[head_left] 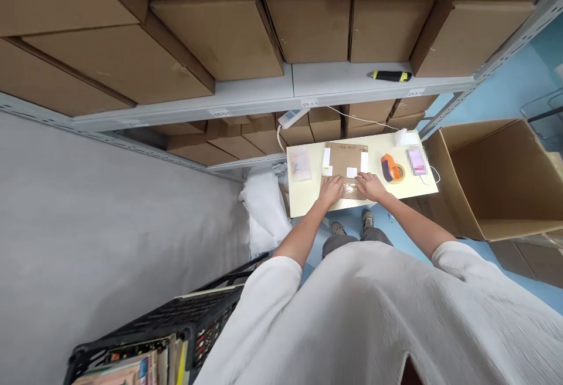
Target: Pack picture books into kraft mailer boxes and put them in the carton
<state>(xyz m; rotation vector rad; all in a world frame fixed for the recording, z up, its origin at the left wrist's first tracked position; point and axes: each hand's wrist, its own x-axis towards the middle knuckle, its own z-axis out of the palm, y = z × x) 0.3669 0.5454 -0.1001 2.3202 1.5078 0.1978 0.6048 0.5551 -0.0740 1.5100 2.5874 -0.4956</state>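
Shirt (369, 308) nearest; fingers (338, 180) on cardboard (345, 160), just inside table edge (303, 209).

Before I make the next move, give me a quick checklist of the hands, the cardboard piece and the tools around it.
1. Left hand on the cardboard piece: ok, at its near left part.
2. Right hand on it too: ok, at its near right part.
3. Shiny patch between the hands fully flat: cannot tell, too small.
4. Orange tape dispenser on the table: ok, right of the cardboard.
5. Black-and-yellow tool on the table: not ok, it lies on the shelf.
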